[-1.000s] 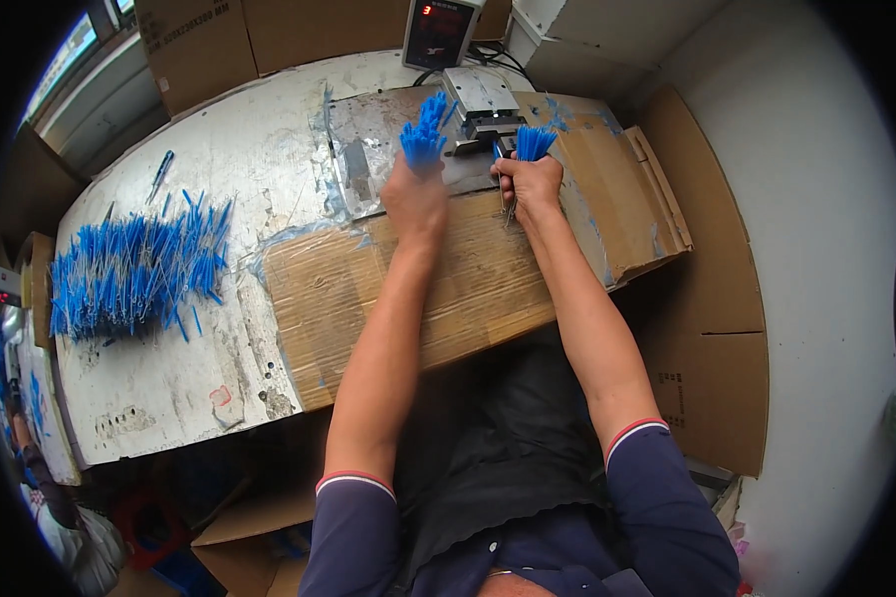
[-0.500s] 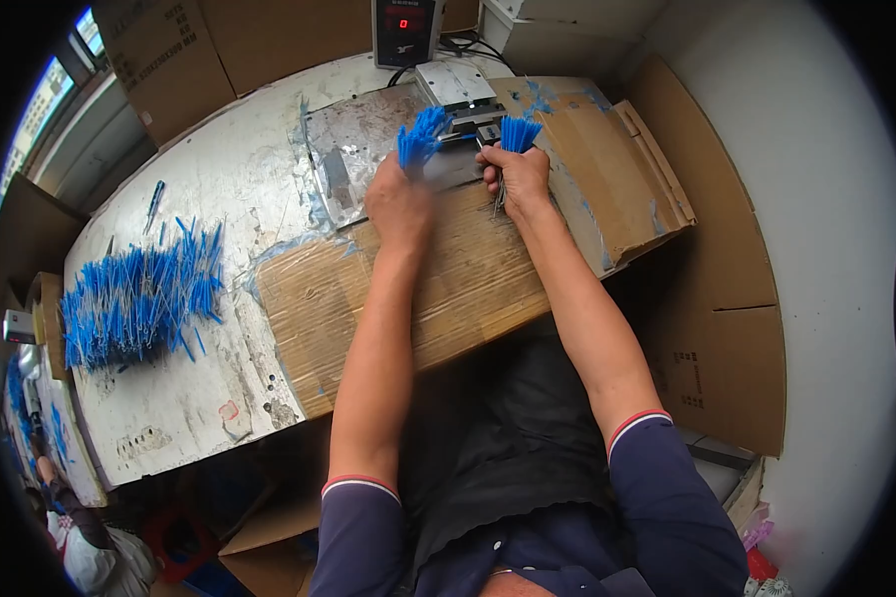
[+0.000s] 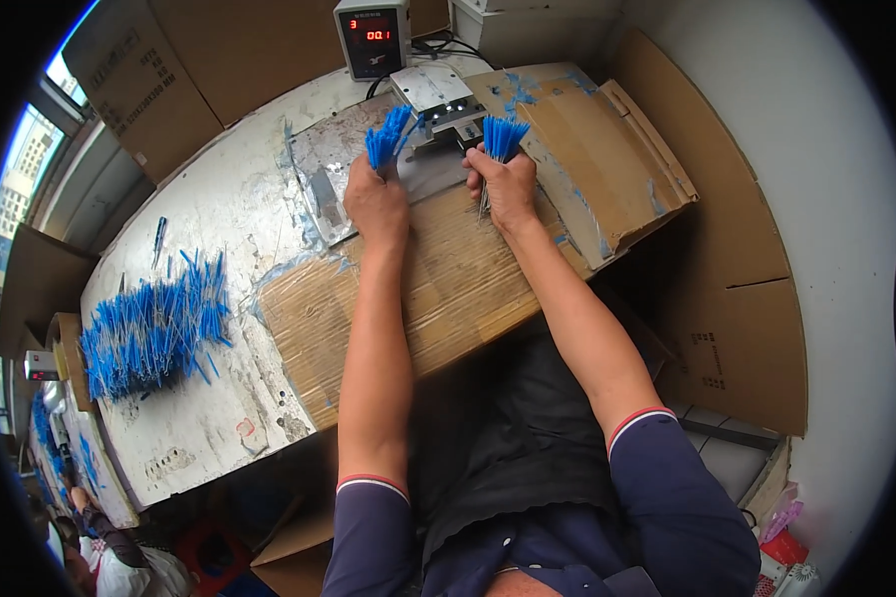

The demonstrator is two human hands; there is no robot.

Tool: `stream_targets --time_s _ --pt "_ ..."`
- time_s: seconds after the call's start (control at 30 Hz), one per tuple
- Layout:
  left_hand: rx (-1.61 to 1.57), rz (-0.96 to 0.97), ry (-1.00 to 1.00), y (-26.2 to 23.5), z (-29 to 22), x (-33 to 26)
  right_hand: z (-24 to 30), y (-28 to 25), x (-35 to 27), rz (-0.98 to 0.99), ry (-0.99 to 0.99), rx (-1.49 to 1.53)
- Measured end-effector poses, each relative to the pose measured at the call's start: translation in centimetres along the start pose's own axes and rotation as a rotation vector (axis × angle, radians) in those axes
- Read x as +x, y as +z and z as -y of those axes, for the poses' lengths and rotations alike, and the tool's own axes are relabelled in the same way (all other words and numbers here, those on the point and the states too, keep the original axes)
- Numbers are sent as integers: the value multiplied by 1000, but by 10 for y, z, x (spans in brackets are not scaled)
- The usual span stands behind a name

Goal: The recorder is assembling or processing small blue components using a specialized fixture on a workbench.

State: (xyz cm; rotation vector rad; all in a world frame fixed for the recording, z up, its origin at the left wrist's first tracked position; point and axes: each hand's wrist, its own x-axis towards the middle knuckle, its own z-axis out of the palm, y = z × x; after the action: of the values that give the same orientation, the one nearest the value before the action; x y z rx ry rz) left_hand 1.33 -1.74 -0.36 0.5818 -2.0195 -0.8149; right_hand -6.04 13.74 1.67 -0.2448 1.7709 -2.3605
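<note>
My left hand [image 3: 377, 211] is closed around a bunch of blue-tipped wires [image 3: 386, 137], whose blue ends fan out above the fist. One blue end leans out to the right, close to a small metal fixture [image 3: 456, 119]. Beside the fixture's front, my right hand [image 3: 508, 187] grips a second bunch of blue-tipped wires [image 3: 505, 137]. Thin bare stems poke out below that hand. Its thumb and fingers are near the fixture's edge; whether they touch it I cannot tell.
A large pile of blue-tipped wires [image 3: 154, 328] lies at the left of the worn white table [image 3: 229, 398]. A dark pen-like tool [image 3: 159, 239] lies behind it. Cardboard [image 3: 418, 289] covers the front edge. A display box [image 3: 373, 40] with red digits stands behind. Another person's arm [image 3: 95, 517] shows at lower left.
The view has shifted a little. My left hand with its bunch has moved slightly away from the right hand. More red digits are lit on the display box.
</note>
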Motion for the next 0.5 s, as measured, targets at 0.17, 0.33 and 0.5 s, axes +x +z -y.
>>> stream_targets --time_s 0.17,0.33,0.5 --pt "-160 -16 -241 -6 -13 8 1 -2 1 -32 -39 50" --pt "-90 94 -110 -7 -9 8 0 -1 -1 -42 -46 81" --pt "40 103 97 -5 0 3 1 -3 -4 -34 -42 168"
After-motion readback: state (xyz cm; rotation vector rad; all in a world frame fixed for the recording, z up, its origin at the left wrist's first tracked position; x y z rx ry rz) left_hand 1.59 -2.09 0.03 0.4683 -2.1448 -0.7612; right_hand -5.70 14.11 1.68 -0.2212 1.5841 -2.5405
